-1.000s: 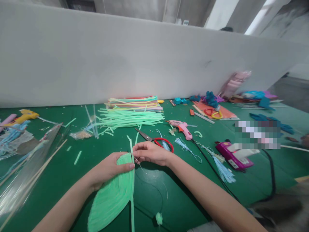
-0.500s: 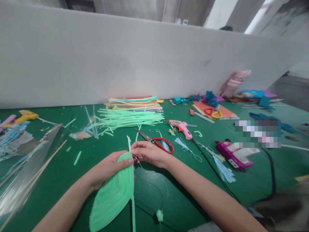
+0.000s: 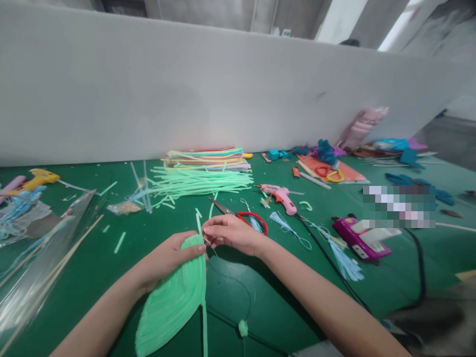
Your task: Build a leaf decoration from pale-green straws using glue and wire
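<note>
A leaf shape (image 3: 171, 302) built from rows of green pipe cleaners hangs tilted below my hands. My left hand (image 3: 176, 255) pinches its top, thumb in front and fingers behind. A green pipe-cleaner stem (image 3: 205, 329) runs along its right edge, with a short bent end (image 3: 198, 218) sticking up. My right hand (image 3: 230, 234) is beside this end, thumb and fingertips pinched on a thin thread (image 3: 212, 248). The thread curves down towards a small green fuzzy ball (image 3: 243, 328). Where the thread meets the leaf is hidden by my fingers.
Red-handled scissors (image 3: 251, 218) lie just beyond my right hand, close to a pink glue gun (image 3: 280, 197). Green pipe cleaners (image 3: 201, 181) are piled farther back. Blue tassels (image 3: 344, 258) and a purple device (image 3: 359, 240) lie to the right, plastic sleeves (image 3: 55, 253) left.
My right fingertips have shifted slightly away from the bent stem end. The thread's loop has changed shape, and the small green ball has swung slightly left and up.
</note>
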`<move>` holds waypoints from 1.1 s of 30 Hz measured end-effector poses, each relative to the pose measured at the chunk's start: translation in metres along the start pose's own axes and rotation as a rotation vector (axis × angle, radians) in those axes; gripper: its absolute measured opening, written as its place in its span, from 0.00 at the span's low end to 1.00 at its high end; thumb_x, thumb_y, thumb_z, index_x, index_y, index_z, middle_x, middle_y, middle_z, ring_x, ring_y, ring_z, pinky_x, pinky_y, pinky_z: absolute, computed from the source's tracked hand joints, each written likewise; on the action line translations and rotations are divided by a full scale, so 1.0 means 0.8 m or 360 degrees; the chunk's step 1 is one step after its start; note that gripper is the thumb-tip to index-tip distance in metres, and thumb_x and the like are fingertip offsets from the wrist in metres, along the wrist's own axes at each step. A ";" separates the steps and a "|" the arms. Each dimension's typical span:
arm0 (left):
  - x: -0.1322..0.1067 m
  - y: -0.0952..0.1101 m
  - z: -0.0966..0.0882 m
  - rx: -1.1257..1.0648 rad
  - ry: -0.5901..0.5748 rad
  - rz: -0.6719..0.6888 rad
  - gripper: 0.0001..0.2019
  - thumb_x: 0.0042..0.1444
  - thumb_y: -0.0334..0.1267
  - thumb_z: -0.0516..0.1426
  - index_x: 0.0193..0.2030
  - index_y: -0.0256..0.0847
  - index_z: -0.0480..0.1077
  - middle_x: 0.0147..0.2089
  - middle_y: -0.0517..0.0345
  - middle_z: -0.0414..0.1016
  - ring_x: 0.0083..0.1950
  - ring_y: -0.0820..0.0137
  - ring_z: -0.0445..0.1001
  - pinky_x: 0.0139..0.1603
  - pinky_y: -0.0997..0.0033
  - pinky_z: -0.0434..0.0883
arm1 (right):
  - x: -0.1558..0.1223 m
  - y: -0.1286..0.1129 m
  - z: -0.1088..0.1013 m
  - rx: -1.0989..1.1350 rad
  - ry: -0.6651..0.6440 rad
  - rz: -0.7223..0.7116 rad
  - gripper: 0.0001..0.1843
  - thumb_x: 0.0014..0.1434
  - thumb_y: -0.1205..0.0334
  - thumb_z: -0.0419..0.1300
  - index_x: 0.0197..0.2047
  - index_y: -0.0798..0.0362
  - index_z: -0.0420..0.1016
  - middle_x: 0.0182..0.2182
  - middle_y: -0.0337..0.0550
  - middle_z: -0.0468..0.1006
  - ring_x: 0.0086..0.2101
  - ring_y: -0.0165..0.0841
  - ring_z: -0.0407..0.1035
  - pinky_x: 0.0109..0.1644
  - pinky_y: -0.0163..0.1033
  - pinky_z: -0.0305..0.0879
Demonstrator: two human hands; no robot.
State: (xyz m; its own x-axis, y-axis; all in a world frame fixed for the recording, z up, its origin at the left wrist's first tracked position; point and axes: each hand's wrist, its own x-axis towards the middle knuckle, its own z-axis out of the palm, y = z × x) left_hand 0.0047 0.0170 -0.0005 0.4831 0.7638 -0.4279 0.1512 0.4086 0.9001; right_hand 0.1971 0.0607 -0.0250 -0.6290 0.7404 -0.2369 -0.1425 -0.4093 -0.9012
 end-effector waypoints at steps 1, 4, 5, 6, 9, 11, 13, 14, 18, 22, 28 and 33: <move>0.000 0.000 0.000 0.0007 0.0006 -0.0001 0.23 0.51 0.50 0.62 0.52 0.41 0.72 0.34 0.56 0.79 0.37 0.64 0.75 0.43 0.65 0.70 | -0.001 -0.001 -0.001 0.0012 -0.0017 0.0030 0.16 0.49 0.57 0.69 0.37 0.58 0.76 0.28 0.39 0.75 0.29 0.25 0.70 0.35 0.32 0.68; 0.001 -0.001 -0.001 0.0019 0.0018 0.0002 0.24 0.51 0.49 0.62 0.53 0.40 0.71 0.34 0.55 0.79 0.37 0.64 0.75 0.43 0.64 0.70 | -0.003 -0.003 -0.001 -0.0041 -0.0054 0.0068 0.18 0.49 0.56 0.69 0.41 0.58 0.76 0.29 0.39 0.75 0.28 0.24 0.70 0.36 0.32 0.68; 0.001 -0.001 -0.001 0.0012 0.0020 -0.0003 0.24 0.51 0.49 0.62 0.53 0.40 0.71 0.35 0.55 0.79 0.37 0.64 0.75 0.42 0.64 0.70 | -0.004 -0.003 0.000 -0.0079 -0.0046 0.0049 0.19 0.49 0.56 0.69 0.41 0.57 0.76 0.29 0.38 0.75 0.27 0.24 0.70 0.35 0.32 0.68; 0.001 -0.002 -0.001 0.0002 0.0019 -0.0007 0.24 0.51 0.48 0.62 0.53 0.40 0.71 0.35 0.54 0.79 0.37 0.64 0.75 0.42 0.64 0.70 | -0.004 -0.003 0.001 -0.0117 -0.0024 0.0015 0.19 0.48 0.56 0.70 0.40 0.57 0.76 0.29 0.38 0.75 0.27 0.24 0.69 0.34 0.31 0.68; 0.002 -0.003 -0.002 -0.0003 0.0006 -0.0010 0.23 0.51 0.48 0.62 0.53 0.40 0.72 0.36 0.54 0.79 0.37 0.63 0.75 0.42 0.64 0.70 | -0.003 -0.002 0.004 -0.0195 0.0042 -0.0114 0.18 0.45 0.55 0.71 0.35 0.57 0.74 0.27 0.37 0.74 0.26 0.24 0.68 0.31 0.31 0.67; 0.002 -0.004 -0.002 0.0033 0.0012 0.0013 0.23 0.52 0.47 0.62 0.53 0.41 0.72 0.37 0.55 0.80 0.39 0.63 0.75 0.44 0.63 0.70 | -0.003 0.000 0.005 -0.0239 0.0054 -0.0173 0.18 0.44 0.54 0.71 0.33 0.56 0.73 0.25 0.36 0.73 0.26 0.25 0.68 0.31 0.32 0.67; 0.003 -0.004 -0.002 0.0066 0.0026 0.0032 0.23 0.52 0.48 0.61 0.53 0.41 0.72 0.38 0.55 0.80 0.41 0.62 0.76 0.45 0.63 0.70 | -0.003 0.001 0.006 -0.0297 0.0060 -0.0238 0.18 0.45 0.53 0.71 0.33 0.56 0.72 0.25 0.35 0.73 0.27 0.26 0.68 0.32 0.33 0.67; 0.004 -0.005 -0.002 0.0074 0.0033 0.0035 0.23 0.52 0.48 0.61 0.53 0.41 0.72 0.39 0.54 0.80 0.41 0.61 0.76 0.46 0.62 0.70 | -0.004 0.001 0.007 -0.0335 0.0071 -0.0275 0.18 0.45 0.53 0.70 0.33 0.56 0.71 0.25 0.35 0.73 0.27 0.26 0.68 0.32 0.33 0.67; 0.005 -0.006 -0.003 0.0110 0.0068 0.0045 0.23 0.52 0.50 0.61 0.51 0.40 0.73 0.40 0.53 0.80 0.44 0.60 0.76 0.49 0.61 0.69 | -0.008 -0.003 0.014 -0.0550 0.0173 -0.0401 0.17 0.47 0.53 0.69 0.31 0.55 0.70 0.25 0.35 0.72 0.27 0.26 0.66 0.32 0.33 0.63; 0.003 -0.006 -0.004 0.0067 0.0072 -0.0004 0.24 0.50 0.48 0.63 0.51 0.40 0.71 0.41 0.51 0.81 0.43 0.59 0.77 0.48 0.59 0.70 | -0.011 -0.007 0.021 -0.0692 0.0279 -0.0458 0.15 0.48 0.53 0.68 0.30 0.55 0.70 0.24 0.36 0.72 0.27 0.27 0.66 0.32 0.33 0.62; 0.001 -0.003 0.000 -0.0305 0.0122 -0.0147 0.22 0.51 0.51 0.61 0.50 0.42 0.69 0.45 0.49 0.80 0.43 0.57 0.78 0.45 0.56 0.73 | -0.009 -0.004 0.019 -0.0699 0.0335 -0.0520 0.14 0.48 0.55 0.68 0.30 0.55 0.70 0.25 0.36 0.72 0.27 0.27 0.66 0.32 0.33 0.63; 0.005 -0.004 0.001 -0.0221 0.0143 -0.0103 0.22 0.51 0.51 0.61 0.49 0.41 0.68 0.42 0.51 0.80 0.44 0.55 0.78 0.45 0.55 0.73 | -0.010 0.001 0.021 -0.0813 0.0393 -0.0667 0.10 0.52 0.57 0.66 0.31 0.54 0.72 0.27 0.37 0.74 0.29 0.29 0.69 0.33 0.33 0.65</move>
State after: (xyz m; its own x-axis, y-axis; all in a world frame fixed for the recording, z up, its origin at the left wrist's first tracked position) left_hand 0.0067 0.0184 -0.0046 0.3963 0.7728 -0.4958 0.0558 0.5188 0.8531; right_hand 0.1891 0.0460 -0.0176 -0.3991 0.9051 0.1466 0.0797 0.1936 -0.9778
